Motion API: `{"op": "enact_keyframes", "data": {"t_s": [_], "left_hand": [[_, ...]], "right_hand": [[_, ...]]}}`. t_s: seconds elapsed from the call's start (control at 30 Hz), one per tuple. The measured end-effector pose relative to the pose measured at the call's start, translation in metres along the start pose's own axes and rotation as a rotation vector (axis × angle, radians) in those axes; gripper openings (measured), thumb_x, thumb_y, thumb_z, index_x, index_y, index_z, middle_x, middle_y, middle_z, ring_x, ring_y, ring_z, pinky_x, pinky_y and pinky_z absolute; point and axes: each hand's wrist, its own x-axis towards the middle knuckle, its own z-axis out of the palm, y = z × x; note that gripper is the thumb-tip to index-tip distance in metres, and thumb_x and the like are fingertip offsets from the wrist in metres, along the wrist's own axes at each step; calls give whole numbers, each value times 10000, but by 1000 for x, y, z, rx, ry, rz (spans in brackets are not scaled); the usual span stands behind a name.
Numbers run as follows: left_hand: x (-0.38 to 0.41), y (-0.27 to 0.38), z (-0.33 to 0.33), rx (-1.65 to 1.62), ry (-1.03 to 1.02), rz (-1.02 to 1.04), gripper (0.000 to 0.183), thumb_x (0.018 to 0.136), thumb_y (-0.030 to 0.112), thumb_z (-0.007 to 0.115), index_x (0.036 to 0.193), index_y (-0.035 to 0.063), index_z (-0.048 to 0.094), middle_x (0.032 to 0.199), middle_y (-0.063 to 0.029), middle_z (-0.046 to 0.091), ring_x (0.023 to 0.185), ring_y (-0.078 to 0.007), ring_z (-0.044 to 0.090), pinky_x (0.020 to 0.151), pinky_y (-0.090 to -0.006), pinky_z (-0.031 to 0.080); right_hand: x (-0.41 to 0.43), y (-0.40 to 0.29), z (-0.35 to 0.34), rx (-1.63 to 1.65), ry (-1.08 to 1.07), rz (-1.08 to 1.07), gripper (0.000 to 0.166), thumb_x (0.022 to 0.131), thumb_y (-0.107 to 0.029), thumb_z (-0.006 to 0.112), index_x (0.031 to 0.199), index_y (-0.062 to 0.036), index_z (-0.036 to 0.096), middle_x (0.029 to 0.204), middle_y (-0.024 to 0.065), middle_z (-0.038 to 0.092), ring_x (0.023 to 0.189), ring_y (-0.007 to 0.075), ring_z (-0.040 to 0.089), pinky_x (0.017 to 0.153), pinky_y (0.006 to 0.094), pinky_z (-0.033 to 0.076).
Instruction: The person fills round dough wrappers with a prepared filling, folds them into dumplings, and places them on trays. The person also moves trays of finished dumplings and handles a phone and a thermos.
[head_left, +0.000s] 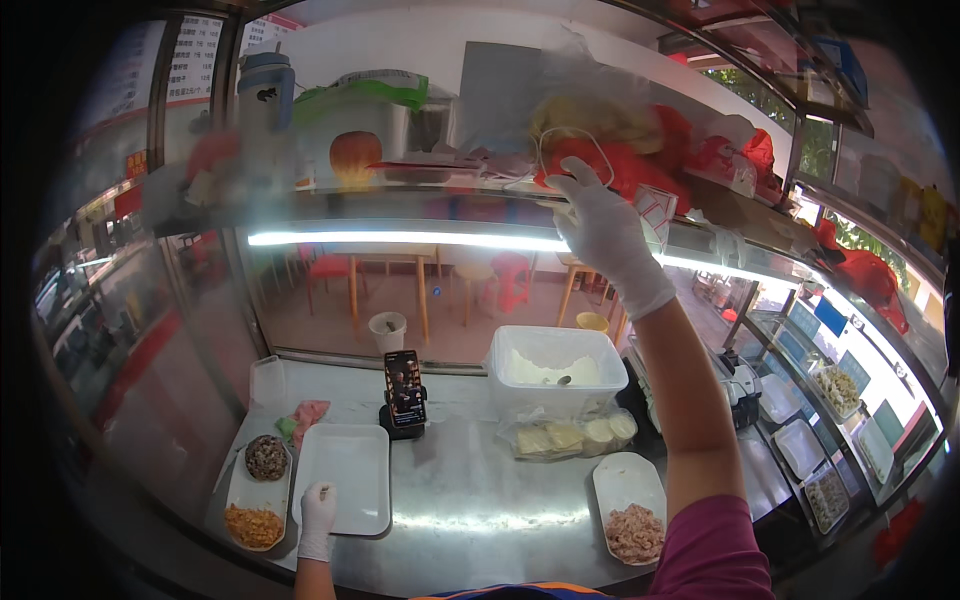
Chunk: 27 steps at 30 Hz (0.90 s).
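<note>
My right hand (611, 236), in a thin white glove, is raised to the shelf (450, 214) above the counter. Its fingers are apart, close to a white cord loop (609, 154) and red plastic bags (645, 176); whether they touch the cord is unclear. Low on the left, my gloved left hand (318, 517) lies over the lower left edge of a white tray (349, 469) with its fingers curled in. A small brownish spot shows at the fingertips, too small to identify. Beside that tray stands a white dish (259, 491) holding a dark mince ball (265, 457) and an orange chopped filling (255, 526).
A phone (405, 390) on a stand and a tub of white powder (559, 367) stand at the back. Before the tub lie bagged dough wrappers (574, 435). A pinkish meat filling (634, 532) sits in a dish (628, 476) at right. A light tube (405, 240) runs under the shelf.
</note>
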Motion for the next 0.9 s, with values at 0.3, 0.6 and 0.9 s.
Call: {"op": "enact_keyframes", "data": {"t_s": [0.3, 0.6, 0.9], "left_hand": [[45, 114, -16, -486, -322, 43, 127, 886, 74, 542, 958, -6, 610, 833, -27, 606, 759, -78, 554, 701, -211, 450], [54, 114, -39, -585, -274, -83, 152, 904, 56, 484, 936, -26, 608, 855, -50, 618, 785, -114, 577, 769, -244, 463], [29, 85, -39, -538, -155, -221, 155, 889, 58, 481, 919, -42, 596, 844, -67, 620, 785, -128, 591, 767, -249, 469]], "right_hand": [[151, 74, 11, -98, -162, 101, 199, 832, -210, 529, 944, -114, 661, 805, 135, 655, 740, 270, 642, 679, 381, 507], [222, 95, 39, 842, 229, 610, 77, 793, -123, 627, 844, -65, 625, 671, 57, 609, 495, 139, 506, 443, 275, 399], [234, 103, 167, -304, -289, 259, 315, 811, -131, 507, 1097, -34, 597, 1098, 178, 614, 983, 315, 611, 822, 400, 485]]}}
